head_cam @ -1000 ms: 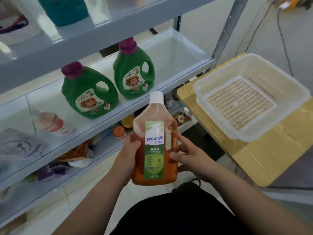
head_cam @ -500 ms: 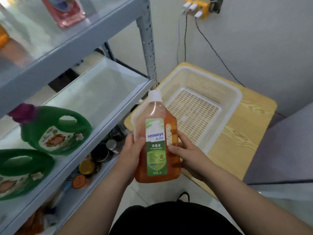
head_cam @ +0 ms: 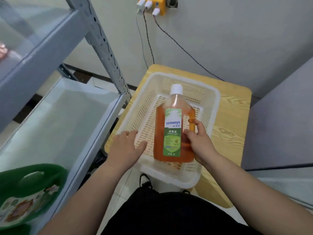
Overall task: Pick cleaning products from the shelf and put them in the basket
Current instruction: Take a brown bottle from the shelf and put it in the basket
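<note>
**Seaways bottle over the basket**

The right hand (head_cam: 199, 143) grips the amber bottle (head_cam: 174, 129), its green label reading "seaways", inside the white basket (head_cam: 210, 99) on the table (head_cam: 235, 119). The left hand (head_cam: 126, 148) hovers beside it, fingers spread wide.
</note>
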A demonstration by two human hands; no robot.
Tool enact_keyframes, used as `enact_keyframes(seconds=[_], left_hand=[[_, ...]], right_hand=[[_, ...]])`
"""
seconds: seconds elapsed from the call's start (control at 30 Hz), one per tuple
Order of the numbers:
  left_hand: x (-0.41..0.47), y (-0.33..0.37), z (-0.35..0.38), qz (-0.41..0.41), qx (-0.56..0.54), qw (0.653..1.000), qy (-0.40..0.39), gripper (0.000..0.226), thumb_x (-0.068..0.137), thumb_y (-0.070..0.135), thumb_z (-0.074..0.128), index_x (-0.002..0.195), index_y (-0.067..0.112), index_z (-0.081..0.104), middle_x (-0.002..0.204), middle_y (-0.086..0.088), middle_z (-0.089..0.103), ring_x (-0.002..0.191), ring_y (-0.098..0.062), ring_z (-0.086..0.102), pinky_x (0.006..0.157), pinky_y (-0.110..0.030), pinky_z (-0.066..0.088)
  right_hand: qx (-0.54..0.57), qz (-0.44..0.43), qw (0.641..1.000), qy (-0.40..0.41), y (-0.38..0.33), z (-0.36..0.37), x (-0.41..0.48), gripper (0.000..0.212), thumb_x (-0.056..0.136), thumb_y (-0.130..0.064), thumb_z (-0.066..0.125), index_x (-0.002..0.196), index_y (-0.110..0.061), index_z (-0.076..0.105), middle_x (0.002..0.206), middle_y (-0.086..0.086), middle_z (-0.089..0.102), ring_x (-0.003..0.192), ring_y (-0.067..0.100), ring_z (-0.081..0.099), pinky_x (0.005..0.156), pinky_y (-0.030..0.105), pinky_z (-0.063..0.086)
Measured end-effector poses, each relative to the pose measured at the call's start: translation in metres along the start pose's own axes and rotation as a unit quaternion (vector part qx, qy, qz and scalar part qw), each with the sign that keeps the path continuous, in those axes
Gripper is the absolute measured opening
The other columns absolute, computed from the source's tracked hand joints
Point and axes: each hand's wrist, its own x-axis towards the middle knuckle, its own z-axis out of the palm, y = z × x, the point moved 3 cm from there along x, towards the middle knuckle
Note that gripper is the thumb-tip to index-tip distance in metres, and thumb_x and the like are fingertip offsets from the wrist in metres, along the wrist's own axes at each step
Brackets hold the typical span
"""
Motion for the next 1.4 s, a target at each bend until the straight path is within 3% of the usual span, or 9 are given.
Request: enact_keyframes(seconds=[0.1,0.2,0.33,0.63,0.87,0.97,1.13,1.27,1.4], left_hand=[[0.007,-0.020,0.021,-0.052,0.120,0.988,-0.083,0.085,0.092,0.073,0.038,0.162,0.033,0.012,0.169,-0.008,-0.002,0.153,-0.046,-0.008,0.122,-0.066,0.007],[0.021,-0.023,0.029,-0.011,0.114,0.991,-0.073,0.086,0.093,0.050,0.053,0.162,0.032,0.005,0.164,-0.008,-0.014,0.152,-0.046,-0.017,0.123,-0.066,0.009],[0.057,-0.024,0.019,0.060,0.142,0.986,-0.065,0.086,0.089,0.042,0.056,0.162,0.031,0.011,0.166,-0.007,-0.014,0.152,-0.045,-0.018,0.123,-0.065,0.007],[0.174,0.018,-0.015,0.277,0.201,0.936,-0.080,0.065,0.083,0.033,0.070,0.143,0.026,0.045,0.169,-0.005,-0.001,0.157,-0.036,-0.010,0.126,-0.060,0.003],[0.221,0.036,-0.031,0.415,0.262,0.869,-0.064,0.071,0.081,-0.011,0.057,0.143,0.020,0.045,0.172,-0.001,-0.001,0.158,-0.030,-0.009,0.127,-0.047,0.006],[0.202,0.033,-0.029,0.349,0.214,0.912,0.020,0.080,0.087,0.001,0.060,0.158,0.021,0.029,0.172,-0.004,0.004,0.158,-0.032,-0.004,0.125,-0.047,0.017],[0.129,0.008,0.000,0.139,0.062,0.988,0.038,0.100,0.092,0.025,0.064,0.162,0.010,-0.007,0.170,-0.012,-0.011,0.158,-0.031,-0.012,0.129,-0.045,0.005],[0.103,-0.004,0.020,0.165,0.115,0.978,0.054,0.091,0.092,0.011,0.057,0.162,0.000,-0.001,0.171,-0.019,-0.005,0.157,-0.036,-0.012,0.124,-0.039,-0.013],[0.142,0.000,0.009,0.224,0.146,0.963,0.031,0.085,0.091,-0.003,0.048,0.163,0.006,0.003,0.171,-0.014,-0.005,0.157,-0.031,-0.017,0.129,-0.044,-0.002]], right_hand=[[-0.026,-0.011,0.998,0.051,-0.010,-0.005,0.015,0.032,0.098,-0.029,0.060,0.107,-0.059,0.052,0.094,-0.007,0.079,0.084,0.023,0.078,0.074,0.044,0.064],[-0.020,-0.009,0.995,0.094,-0.013,-0.007,0.029,0.032,0.098,-0.027,0.060,0.105,-0.058,0.052,0.096,-0.002,0.079,0.083,0.024,0.078,0.074,0.046,0.064],[-0.006,0.013,0.990,0.140,-0.009,-0.013,0.038,0.028,0.098,-0.029,0.062,0.106,-0.054,0.052,0.098,0.004,0.078,0.083,0.026,0.077,0.073,0.050,0.064],[-0.090,0.038,0.979,0.178,0.004,-0.025,0.037,0.028,0.098,-0.041,0.063,0.109,-0.056,0.043,0.100,-0.005,0.071,0.067,0.013,0.075,0.050,0.028,0.054],[-0.139,0.058,0.968,0.200,0.021,-0.045,0.028,0.034,0.097,-0.026,0.063,0.113,-0.050,0.044,0.096,0.006,0.075,0.073,0.031,0.075,0.064,0.049,0.062],[-0.118,0.078,0.970,0.199,0.036,-0.055,0.023,0.031,0.098,-0.026,0.062,0.118,-0.045,0.046,0.097,0.008,0.076,0.073,0.028,0.077,0.070,0.053,0.063],[-0.113,0.098,0.965,0.216,0.058,-0.068,0.018,0.029,0.099,-0.027,0.063,0.113,-0.046,0.047,0.097,0.003,0.075,0.072,0.024,0.077,0.073,0.054,0.063],[-0.128,0.108,0.963,0.210,0.062,-0.075,0.020,0.034,0.098,-0.027,0.061,0.121,-0.045,0.043,0.092,0.005,0.075,0.069,0.028,0.077,0.065,0.051,0.064],[-0.182,0.106,0.956,0.204,0.058,-0.078,0.026,0.036,0.099,-0.028,0.060,0.129,-0.038,0.043,0.095,0.005,0.071,0.074,0.028,0.072,0.063,0.042,0.058]])
